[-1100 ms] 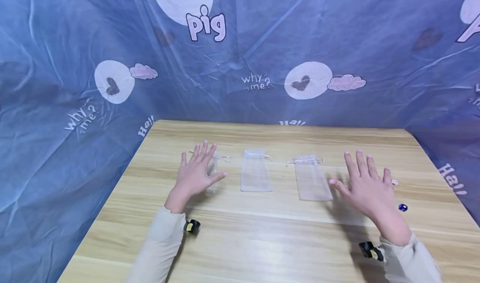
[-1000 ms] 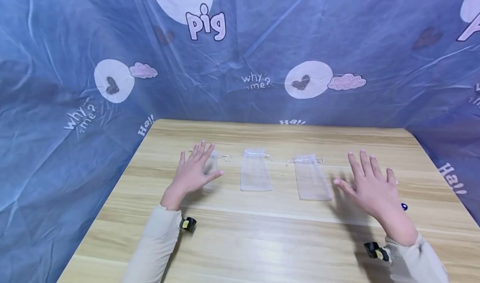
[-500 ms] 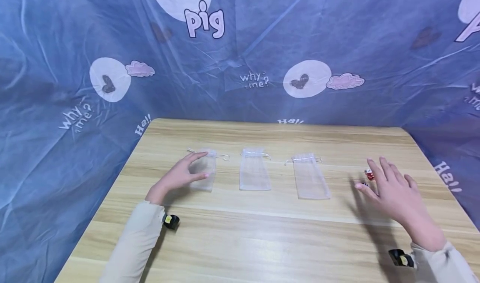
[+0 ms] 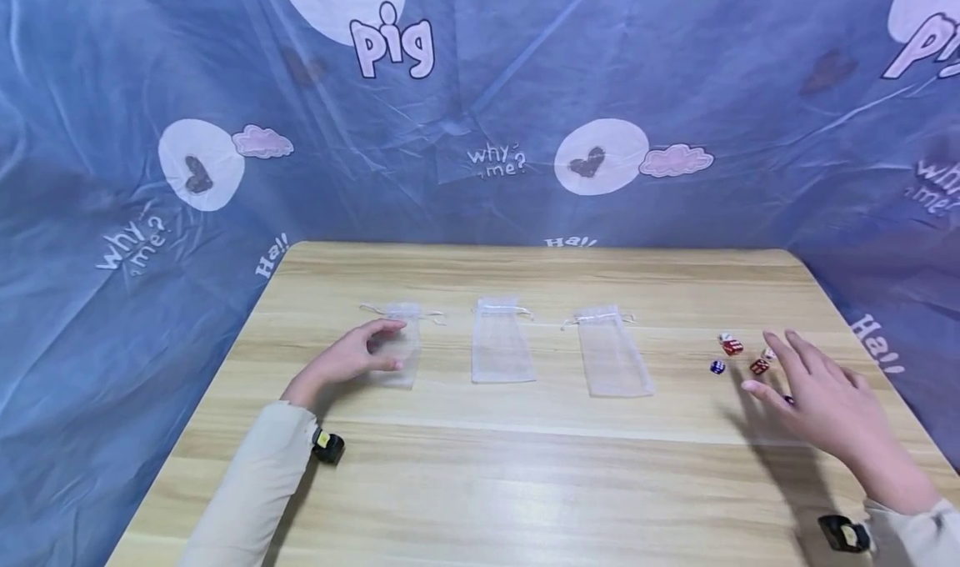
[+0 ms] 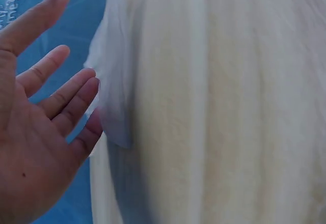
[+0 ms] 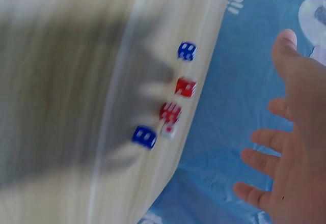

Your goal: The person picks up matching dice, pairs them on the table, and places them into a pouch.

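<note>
My left hand (image 4: 348,357) hovers at the leftmost sheer drawstring pouch (image 4: 405,350), fingers relaxed, partly covering it. In the left wrist view that pouch (image 5: 114,81) lies just past the fingertips, and the palm holds nothing. Out on the right, my right hand (image 4: 832,396) is held loosely spread above several small dice. Among these are a blue die (image 4: 717,367), a red die (image 4: 732,348) and another red die (image 4: 760,367); a second blue die is partly hidden behind the thumb. The right wrist view shows the dice, including a blue one (image 6: 144,137), apart from the fingers.
A middle pouch (image 4: 502,346) and a right pouch (image 4: 615,354) lie flat in a row with the left one on the wooden table (image 4: 480,475). A blue printed cloth (image 4: 450,183) hangs around the back and sides.
Both hands have moved outward, left hand leftward and right hand rightward. The left fingers have gone from spread to relaxed. Dice earlier covered by the right hand now show.
</note>
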`<state>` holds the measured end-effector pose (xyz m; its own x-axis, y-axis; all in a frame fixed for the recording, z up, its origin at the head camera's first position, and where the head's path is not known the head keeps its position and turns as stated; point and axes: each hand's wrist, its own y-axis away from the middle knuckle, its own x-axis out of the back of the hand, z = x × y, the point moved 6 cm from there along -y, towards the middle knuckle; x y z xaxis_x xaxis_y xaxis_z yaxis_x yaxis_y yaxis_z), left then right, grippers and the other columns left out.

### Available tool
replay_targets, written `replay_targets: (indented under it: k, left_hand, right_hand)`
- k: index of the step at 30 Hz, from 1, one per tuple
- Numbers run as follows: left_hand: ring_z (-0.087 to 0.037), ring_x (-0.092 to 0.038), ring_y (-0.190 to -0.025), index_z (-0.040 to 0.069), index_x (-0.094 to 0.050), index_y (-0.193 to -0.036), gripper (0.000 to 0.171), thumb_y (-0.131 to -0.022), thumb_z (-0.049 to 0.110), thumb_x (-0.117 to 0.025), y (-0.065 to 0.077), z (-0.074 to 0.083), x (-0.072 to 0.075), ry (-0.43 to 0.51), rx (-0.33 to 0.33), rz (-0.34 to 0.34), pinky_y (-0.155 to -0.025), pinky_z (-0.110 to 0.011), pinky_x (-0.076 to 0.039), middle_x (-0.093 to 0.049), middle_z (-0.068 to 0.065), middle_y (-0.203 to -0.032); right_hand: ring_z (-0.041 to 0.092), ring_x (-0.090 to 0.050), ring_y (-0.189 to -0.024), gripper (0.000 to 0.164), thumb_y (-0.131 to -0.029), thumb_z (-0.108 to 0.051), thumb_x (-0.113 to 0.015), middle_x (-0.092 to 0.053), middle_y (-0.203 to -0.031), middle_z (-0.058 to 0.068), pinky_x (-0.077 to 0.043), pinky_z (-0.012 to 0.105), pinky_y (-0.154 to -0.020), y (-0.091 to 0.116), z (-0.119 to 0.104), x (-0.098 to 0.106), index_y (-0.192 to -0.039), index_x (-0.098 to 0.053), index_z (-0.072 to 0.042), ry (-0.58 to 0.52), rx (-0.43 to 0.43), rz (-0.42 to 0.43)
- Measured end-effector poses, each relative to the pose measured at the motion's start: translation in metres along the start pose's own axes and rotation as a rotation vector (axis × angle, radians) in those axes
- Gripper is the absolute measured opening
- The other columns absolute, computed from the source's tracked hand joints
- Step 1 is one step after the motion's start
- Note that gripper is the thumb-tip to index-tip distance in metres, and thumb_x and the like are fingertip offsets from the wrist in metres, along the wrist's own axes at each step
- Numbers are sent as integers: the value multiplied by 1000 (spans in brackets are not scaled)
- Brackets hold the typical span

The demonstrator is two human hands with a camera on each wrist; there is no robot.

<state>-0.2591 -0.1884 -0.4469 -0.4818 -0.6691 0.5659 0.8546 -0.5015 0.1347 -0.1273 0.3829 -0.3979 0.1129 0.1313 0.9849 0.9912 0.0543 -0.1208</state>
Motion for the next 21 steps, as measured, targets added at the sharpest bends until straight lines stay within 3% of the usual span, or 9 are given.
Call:
replay_targets:
  k: [5, 11, 21]
  left_hand:
    - [-42, -40, -133, -1, -43, -140, 71, -79, 16, -76, -2, -9, -5, 8, 7, -26, -114, -55, -27, -44, -24, -143]
    - [-42, -31, -139, 2, -46, -139, 73, -76, 20, -80, -3, -16, -7, -76, 24, -23, -117, -56, -20, -37, -23, -147]
    - [-41, -32, -136, 3, -50, -136, 71, -75, 22, -80, -6, -13, -12, -218, -4, -24, -115, -57, -23, -38, -20, -144]
  right_hand:
    - [56, -36, -122, 78, -94, -47, -56, -33, -143, 35, -24, 74, -88, 9, 18, -3, -151, -23, -6, -13, -22, -5]
    - [58, -36, -118, 75, -95, -45, -55, -38, -135, 37, -21, 76, -91, 18, 37, -9, -150, -24, -3, -34, -49, -26]
    - [65, -42, -101, 69, -93, -43, -59, -43, -121, 45, -35, 75, -75, 19, 59, -26, -136, -39, 7, -76, -73, -94]
